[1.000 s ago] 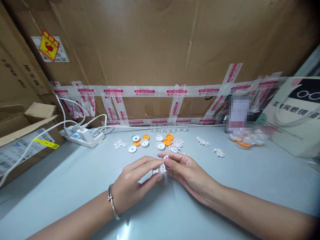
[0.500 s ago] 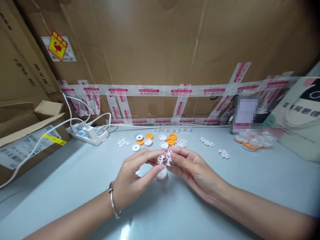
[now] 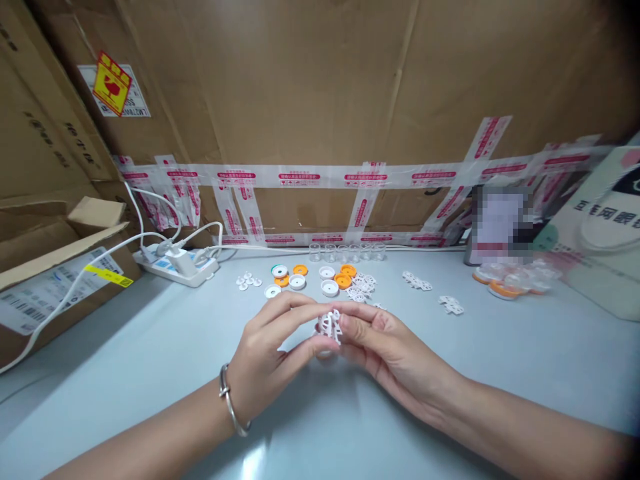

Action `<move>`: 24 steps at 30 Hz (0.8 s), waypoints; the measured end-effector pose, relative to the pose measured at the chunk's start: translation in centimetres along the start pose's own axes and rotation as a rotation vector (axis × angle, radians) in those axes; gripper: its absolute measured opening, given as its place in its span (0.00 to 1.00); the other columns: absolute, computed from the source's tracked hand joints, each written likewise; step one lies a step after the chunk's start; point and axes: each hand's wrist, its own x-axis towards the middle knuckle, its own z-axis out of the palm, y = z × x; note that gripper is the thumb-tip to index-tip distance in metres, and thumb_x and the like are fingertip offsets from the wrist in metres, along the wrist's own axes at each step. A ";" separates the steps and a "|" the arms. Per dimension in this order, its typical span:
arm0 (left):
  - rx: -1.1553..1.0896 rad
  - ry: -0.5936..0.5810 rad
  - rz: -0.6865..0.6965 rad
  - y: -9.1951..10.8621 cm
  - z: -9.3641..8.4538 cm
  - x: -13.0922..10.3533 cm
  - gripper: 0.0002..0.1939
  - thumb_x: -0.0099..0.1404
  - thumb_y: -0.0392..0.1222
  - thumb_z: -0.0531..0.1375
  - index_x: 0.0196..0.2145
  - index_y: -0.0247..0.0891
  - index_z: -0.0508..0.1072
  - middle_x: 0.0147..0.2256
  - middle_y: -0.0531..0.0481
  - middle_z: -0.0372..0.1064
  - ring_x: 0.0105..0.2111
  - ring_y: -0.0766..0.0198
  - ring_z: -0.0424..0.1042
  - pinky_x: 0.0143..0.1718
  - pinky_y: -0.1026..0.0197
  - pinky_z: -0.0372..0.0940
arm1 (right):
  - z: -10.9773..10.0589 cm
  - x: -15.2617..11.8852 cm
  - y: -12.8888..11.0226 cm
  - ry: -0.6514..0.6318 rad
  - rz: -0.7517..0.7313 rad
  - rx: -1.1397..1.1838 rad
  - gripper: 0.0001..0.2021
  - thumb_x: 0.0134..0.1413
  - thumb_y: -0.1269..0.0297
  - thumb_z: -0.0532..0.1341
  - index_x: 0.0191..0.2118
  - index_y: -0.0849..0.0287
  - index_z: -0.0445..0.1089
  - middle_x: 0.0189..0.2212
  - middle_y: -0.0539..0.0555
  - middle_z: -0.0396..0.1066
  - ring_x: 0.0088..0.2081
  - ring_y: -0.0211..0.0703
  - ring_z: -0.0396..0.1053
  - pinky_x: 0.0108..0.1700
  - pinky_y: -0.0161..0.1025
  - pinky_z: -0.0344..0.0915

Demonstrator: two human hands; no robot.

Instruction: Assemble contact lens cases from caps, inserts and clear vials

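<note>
My left hand (image 3: pixel 270 343), wearing a silver bangle, pinches a small white openwork plastic piece (image 3: pixel 327 323) between thumb and fingers. From the other side, my right hand (image 3: pixel 387 340) grips a similar figure-shaped white plastic piece (image 3: pixel 337 333). The two pieces overlap at the fingertips, and I cannot tell whether they are joined. Just under the fingers a round whitish part (image 3: pixel 326 355) shows, mostly hidden by them. Beyond my hands lie white round caps (image 3: pixel 297 282), orange round caps (image 3: pixel 343 281) and a heap of flat white openwork pieces (image 3: pixel 361 287).
Small white pegged parts (image 3: pixel 249 281) lie at the left. Clear cups (image 3: pixel 354 253) stand in a row along the large cardboard box (image 3: pixel 300 100). A power strip (image 3: pixel 200 271) with cables is at the back left. More white pieces (image 3: pixel 451 305) and blurred orange-and-clear parts (image 3: pixel 505 288) sit right.
My hands have come closer together and slightly lower, and the two white pieces, apart before, now overlap. The round part beneath is more covered. The view has shifted slightly.
</note>
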 end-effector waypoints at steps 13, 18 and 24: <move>-0.044 0.100 0.017 0.1 0.3 0.0 0.13 0.52 0.32 0.65 0.38 0.34 0.76 0.29 0.47 0.70 0.29 0.67 0.70 0.30 0.66 0.67 | 0.5 -0.2 0.4 0.017 0.092 0.065 0.10 0.45 0.67 0.66 0.37 0.61 0.72 0.29 0.51 0.74 0.32 0.32 0.71 0.42 0.33 0.67; -0.006 0.095 0.015 -0.2 0.3 -0.1 0.13 0.53 0.33 0.64 0.39 0.37 0.75 0.29 0.48 0.70 0.28 0.67 0.69 0.30 0.66 0.67 | 0.4 -0.2 0.3 -0.015 0.073 0.012 0.06 0.47 0.65 0.65 0.31 0.61 0.74 0.28 0.51 0.74 0.33 0.33 0.71 0.42 0.32 0.67; -0.006 0.065 0.013 -0.2 0.3 -0.1 0.13 0.54 0.34 0.64 0.40 0.38 0.74 0.30 0.48 0.70 0.30 0.66 0.69 0.31 0.64 0.67 | 0.3 -0.3 0.4 -0.027 0.062 -0.026 0.06 0.49 0.63 0.63 0.31 0.59 0.76 0.28 0.51 0.74 0.34 0.34 0.71 0.43 0.33 0.67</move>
